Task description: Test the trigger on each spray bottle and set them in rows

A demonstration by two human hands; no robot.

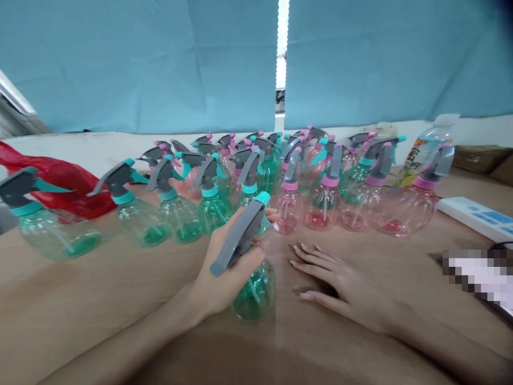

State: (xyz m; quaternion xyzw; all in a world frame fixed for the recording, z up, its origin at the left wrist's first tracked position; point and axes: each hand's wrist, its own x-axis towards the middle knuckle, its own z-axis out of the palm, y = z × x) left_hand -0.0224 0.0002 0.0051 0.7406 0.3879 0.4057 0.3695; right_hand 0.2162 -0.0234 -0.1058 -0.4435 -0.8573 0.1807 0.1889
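My left hand [230, 262] is wrapped round the neck of a green spray bottle [254, 294] with a grey trigger head and a turquoise nozzle. The bottle stands upright, or nearly so, close to me; whether its base touches the table I cannot tell. My right hand [332, 278] lies palm down on the wooden table [320, 353], fingers stretched out, holding nothing. Just beyond both hands, a pink spray bottle [287, 208] and a green spray bottle [216, 208] stand in the front row of several more.
Left of the rows sits a separate green spray bottle [56, 230], with a red plastic bag [76, 187] behind it. To the right are a labelled drink bottle [427, 144], a white and blue box [476, 216] and a blurred-out flat item [481, 278]. A blue curtain [160, 64] hangs behind.
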